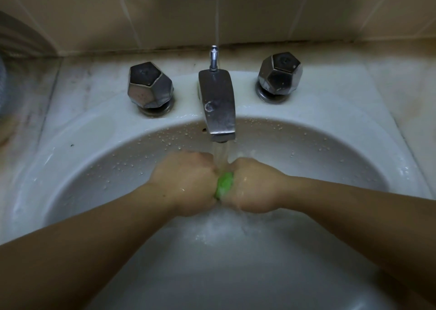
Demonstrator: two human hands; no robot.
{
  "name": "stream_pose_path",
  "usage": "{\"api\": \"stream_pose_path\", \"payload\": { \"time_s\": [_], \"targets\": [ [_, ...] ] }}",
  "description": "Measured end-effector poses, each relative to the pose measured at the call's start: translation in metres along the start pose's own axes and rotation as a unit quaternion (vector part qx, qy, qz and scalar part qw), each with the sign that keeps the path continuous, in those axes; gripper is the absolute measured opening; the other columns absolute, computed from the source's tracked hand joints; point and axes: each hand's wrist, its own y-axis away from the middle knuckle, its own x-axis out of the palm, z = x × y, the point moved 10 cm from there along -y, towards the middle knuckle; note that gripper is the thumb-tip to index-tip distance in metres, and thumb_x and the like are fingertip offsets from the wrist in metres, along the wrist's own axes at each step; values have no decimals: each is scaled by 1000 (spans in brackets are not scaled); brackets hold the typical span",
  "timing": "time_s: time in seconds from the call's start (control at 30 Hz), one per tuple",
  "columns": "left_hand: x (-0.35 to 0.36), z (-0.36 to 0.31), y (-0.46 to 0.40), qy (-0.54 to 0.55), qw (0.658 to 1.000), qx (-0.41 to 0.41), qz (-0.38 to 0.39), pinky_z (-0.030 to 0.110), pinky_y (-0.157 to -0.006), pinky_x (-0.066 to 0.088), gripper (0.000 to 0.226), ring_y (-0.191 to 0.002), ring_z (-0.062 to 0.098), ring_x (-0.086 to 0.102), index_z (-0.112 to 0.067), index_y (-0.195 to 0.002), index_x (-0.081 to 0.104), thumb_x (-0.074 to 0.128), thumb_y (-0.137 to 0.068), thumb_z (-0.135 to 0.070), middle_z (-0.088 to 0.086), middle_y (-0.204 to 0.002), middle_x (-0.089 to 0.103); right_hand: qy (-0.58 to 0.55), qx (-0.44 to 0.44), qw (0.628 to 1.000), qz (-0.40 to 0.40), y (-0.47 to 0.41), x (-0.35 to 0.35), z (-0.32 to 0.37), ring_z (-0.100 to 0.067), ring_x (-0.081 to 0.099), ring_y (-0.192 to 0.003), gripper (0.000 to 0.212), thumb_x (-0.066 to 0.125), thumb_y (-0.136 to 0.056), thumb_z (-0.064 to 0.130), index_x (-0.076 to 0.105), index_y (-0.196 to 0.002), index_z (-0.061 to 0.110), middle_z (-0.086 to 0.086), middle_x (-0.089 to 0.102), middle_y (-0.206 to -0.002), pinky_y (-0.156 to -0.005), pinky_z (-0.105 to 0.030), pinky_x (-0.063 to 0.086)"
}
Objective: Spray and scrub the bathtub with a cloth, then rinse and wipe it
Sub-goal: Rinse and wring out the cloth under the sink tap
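A small green cloth (pixel 224 184) shows between my two fists over a white basin (pixel 330 158). My left hand (pixel 186 182) grips one end of it and my right hand (pixel 253 184) grips the other, knuckles up, the two hands pressed close together. Most of the cloth is hidden inside the fists. Water runs from the metal spout (pixel 218 104) straight onto the cloth and both hands, and splashes into the basin below them.
Two faceted metal tap knobs stand on the basin ledge, the left knob (pixel 148 85) and the right knob (pixel 279 74). A drain pull rod (pixel 214 57) rises behind the spout. A tiled wall (pixel 212 10) closes the back. Droplets cover the basin's far wall.
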Motion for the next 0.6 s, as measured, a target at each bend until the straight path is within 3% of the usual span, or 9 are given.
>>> {"api": "stream_pose_path", "payload": {
  "time_s": [0.1, 0.17, 0.27, 0.33, 0.4, 0.47, 0.5, 0.57, 0.6],
  "targets": [
    [6, 9, 0, 57, 998, -11, 12, 31, -76, 49, 26, -100, 22, 65, -33, -108, 61, 48, -92, -50, -7, -105, 65, -148, 47, 987, -49, 0, 1, -19, -21, 68, -75, 17, 67, -91, 30, 62, -81, 16, -1, 67, -79, -63, -34, 54],
    [5, 20, 4, 132, 990, -36, 30, 32, -77, 53, 27, -95, 18, 65, -39, -93, 55, 42, -84, -61, -11, -92, 62, -217, 34, 967, -128, 4, -8, -25, -15, 69, -73, 21, 73, -84, 31, 61, -99, 21, 4, 68, -88, -63, -37, 59],
    [12, 35, 15, 302, 946, -89, 77, 22, -64, 51, 23, -72, 4, 65, -28, -82, 63, 64, -79, -51, -14, -76, 68, -53, -64, 959, -270, 20, -27, -10, -19, 59, -87, 55, 75, -82, 28, 55, -133, 22, -2, 55, -118, -66, -34, 55],
    [23, 46, 25, 428, 884, -150, 113, 22, -57, 50, 11, -61, 7, 65, -21, -76, 69, 76, -72, -28, -8, -66, 69, 78, -122, 910, -389, 40, -37, 8, -27, 51, -94, 61, 73, -83, 27, 57, -141, 20, -12, 55, -116, -73, -33, 43],
    [34, 48, 34, 537, 810, -182, 150, 28, -57, 49, 12, -59, 18, 64, -16, -71, 72, 70, -59, -14, 5, -64, 65, 134, -149, 871, -449, 49, -36, 20, -35, 50, -100, 64, 68, -87, 18, 51, -149, 21, -22, 60, -121, -82, -42, 42],
    [39, 37, 40, 614, 747, -179, 184, 26, -54, 45, 15, -53, 18, 58, -18, -59, 70, 63, -56, -5, 7, -59, 58, 165, -171, 852, -467, 45, -31, 34, -43, 56, -106, 63, 64, -91, 8, 50, -152, 20, -32, 59, -132, -87, -50, 46],
    [41, 29, 41, 632, 729, -167, 202, 24, -51, 44, 17, -51, 17, 56, -18, -58, 70, 62, -57, -3, 6, -57, 56, 175, -163, 862, -448, 37, -28, 41, -46, 59, -105, 66, 66, -90, 5, 48, -152, 17, -35, 57, -135, -85, -52, 50],
    [44, 19, 39, 633, 728, -145, 218, 24, -53, 44, 20, -54, 20, 56, -9, -73, 73, 63, -58, 0, 10, -62, 56, 152, -117, 904, -382, 17, -24, 37, -48, 65, -101, 73, 75, -86, 9, 43, -150, 15, -34, 57, -137, -80, -51, 56],
    [46, 20, 36, 625, 737, -147, 210, 27, -56, 44, 25, -59, 23, 58, -3, -83, 72, 66, -58, 0, 13, -67, 57, 95, -75, 935, -333, 8, -25, 29, -44, 67, -103, 61, 74, -90, 18, 48, -146, 16, -28, 61, -134, -82, -48, 57]
  ]
}}
